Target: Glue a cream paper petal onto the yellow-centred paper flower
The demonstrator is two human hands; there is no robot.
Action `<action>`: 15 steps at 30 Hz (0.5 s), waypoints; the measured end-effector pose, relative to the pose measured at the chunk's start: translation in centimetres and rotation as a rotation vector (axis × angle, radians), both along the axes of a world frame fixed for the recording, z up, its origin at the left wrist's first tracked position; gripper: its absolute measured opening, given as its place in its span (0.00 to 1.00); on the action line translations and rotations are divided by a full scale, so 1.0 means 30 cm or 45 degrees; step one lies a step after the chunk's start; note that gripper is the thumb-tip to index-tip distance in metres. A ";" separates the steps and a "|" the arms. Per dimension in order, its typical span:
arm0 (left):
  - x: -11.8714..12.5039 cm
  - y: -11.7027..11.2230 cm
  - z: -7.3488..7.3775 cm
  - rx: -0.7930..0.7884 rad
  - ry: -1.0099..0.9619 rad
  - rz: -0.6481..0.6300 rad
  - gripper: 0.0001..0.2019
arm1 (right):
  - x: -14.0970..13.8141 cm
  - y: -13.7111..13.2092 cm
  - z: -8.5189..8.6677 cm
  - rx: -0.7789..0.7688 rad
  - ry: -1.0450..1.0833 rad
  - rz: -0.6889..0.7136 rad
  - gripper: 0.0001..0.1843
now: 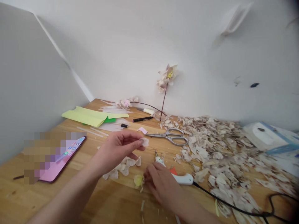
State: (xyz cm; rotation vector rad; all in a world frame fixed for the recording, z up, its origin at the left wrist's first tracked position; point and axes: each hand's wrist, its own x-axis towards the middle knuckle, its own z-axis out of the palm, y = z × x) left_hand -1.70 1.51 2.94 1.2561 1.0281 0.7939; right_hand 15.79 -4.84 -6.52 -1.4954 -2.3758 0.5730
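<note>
My left hand is closed in a pinch on a pale dried petal, raised above the table. Lower and to the right, my right hand has its fingers curled, with a small yellow-centred flower head at the fingertips. A white hot glue gun with an orange trigger lies just behind the right hand, which covers part of it. Its metal nozzle points up and away. Several loose petals lie under the left hand.
Grey-handled scissors lie beyond the hands. A big heap of dried petals and a tissue pack fill the right. The black cord crosses at lower right. A tablet, yellow paper and an upright flower stem stand around.
</note>
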 end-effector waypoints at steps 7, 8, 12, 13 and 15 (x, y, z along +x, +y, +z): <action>-0.007 0.003 0.011 0.063 0.024 0.098 0.09 | 0.070 0.037 0.067 -0.231 0.966 -0.457 0.18; -0.005 0.005 0.009 0.063 0.031 0.109 0.09 | 0.079 0.047 0.072 -0.231 1.126 -0.492 0.20; 0.008 0.005 -0.012 0.072 0.030 0.085 0.10 | 0.114 0.078 0.080 -0.227 1.556 -0.571 0.24; 0.012 0.003 -0.018 0.070 0.033 0.071 0.10 | 0.121 0.082 0.080 -0.201 1.598 -0.585 0.24; 0.020 -0.001 -0.030 0.058 0.046 0.038 0.11 | 0.133 0.087 0.079 -0.137 1.635 -0.590 0.24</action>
